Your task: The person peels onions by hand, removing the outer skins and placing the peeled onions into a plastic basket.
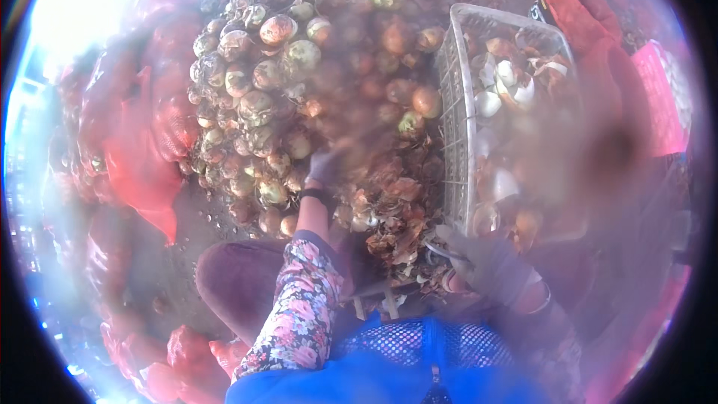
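Observation:
My left hand [324, 167], in a pale glove, reaches into the near side of a large heap of onions [255, 106]. Lens haze blurs its fingers, so whether they grip an onion is unclear. My right hand [488, 261], in a greyish glove, is beside the near corner of a white plastic crate [470, 123]. It holds a thin, curved metal hand tool [446, 251], its exact kind blurred. Inside the crate are peeled white onions [505, 184] and loose brown skins. Between my hands lies a pile of dry onion skins [401, 213].
Red mesh sacks [168, 118], several of them full, line the left side. More red netting [580, 8] lies behind the crate, with a pink sack [662, 101] farther right. My bent knee [235, 275] is close to the heap. Haze covers much of the right side.

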The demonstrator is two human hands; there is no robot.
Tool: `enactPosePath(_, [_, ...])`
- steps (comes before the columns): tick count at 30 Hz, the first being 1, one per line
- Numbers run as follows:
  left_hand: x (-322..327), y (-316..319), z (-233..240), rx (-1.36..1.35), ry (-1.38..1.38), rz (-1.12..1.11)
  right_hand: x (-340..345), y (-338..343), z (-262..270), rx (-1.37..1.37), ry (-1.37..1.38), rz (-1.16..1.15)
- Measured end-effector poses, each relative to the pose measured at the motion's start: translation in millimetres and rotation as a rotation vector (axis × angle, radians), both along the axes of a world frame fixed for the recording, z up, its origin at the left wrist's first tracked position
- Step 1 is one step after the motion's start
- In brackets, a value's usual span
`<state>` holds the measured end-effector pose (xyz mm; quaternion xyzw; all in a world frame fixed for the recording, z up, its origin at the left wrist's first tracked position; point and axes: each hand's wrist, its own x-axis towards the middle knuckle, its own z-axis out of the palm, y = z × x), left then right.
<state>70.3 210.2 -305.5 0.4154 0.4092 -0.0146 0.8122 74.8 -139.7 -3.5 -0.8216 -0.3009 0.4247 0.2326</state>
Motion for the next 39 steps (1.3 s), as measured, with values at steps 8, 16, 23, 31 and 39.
enactPosePath(8, [34, -108, 156, 0.107, -0.73, -0.464, 22, -22, -3, 0.461, -0.35, -0.35])
enactPosePath(16, [12, -177, 284, 0.012, -0.962, -0.563, 9, -22, 45, 0.96, 0.111, -0.713])
enactPosePath(23, [-13, -209, 298, 0.511, -0.934, -0.561, 20, -41, 9, 0.857, 0.272, -1.078])
enactPosePath(31, [-49, -213, 287, -0.043, -0.756, -0.506, 20, -48, -28, 0.729, -0.581, -0.523])
enactPosePath(39, [-55, -188, 274, 0.201, -0.822, -0.402, -3, -39, -14, 0.778, -0.603, -0.267])
